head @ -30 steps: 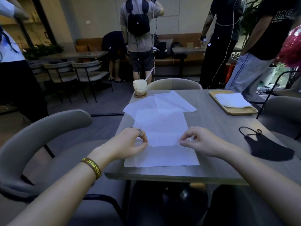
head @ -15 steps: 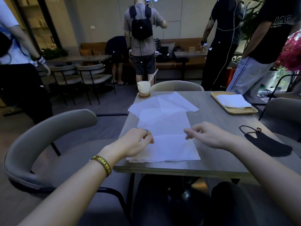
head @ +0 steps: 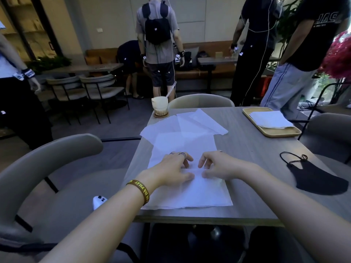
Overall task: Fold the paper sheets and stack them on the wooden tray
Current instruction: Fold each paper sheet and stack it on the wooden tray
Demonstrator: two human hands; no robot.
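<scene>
Both hands down on the bench [head: 252, 149] now. Left hand [head: 171, 171] and right hand [head: 218, 168] sit side by side, nearly touching, mid-way up the nearest paper sheet [head: 190, 194]. Each grip is closed on the sheet: fingers curled, thumbs low, pinching a raised crease that runs across it betw. the thumbs. Bit blurred at the fingertips. The sheet's near edge lies just inside the bench's front edge.

Left wrist: dark wristband [head: 139, 190], yellow lettering, "DA PHAT" readable, rest wraps out of sight. Rings [head: 182, 154] on the left fingers.

Further back, loose sheets [head: 171, 126] overlap in a fan, unfolded. Far right corner: wooden tray [head: 275, 132] w/ folded sheets [head: 269, 119] stacked in it. Black face mask [head: 315, 177] lies right of the hands, well apart from the tray. Iced drink [head: 160, 106] w/ straw on a coaster, far left corner.

Bystander at right, black tee [head: 326, 19], white print, can't read it from here.
</scene>
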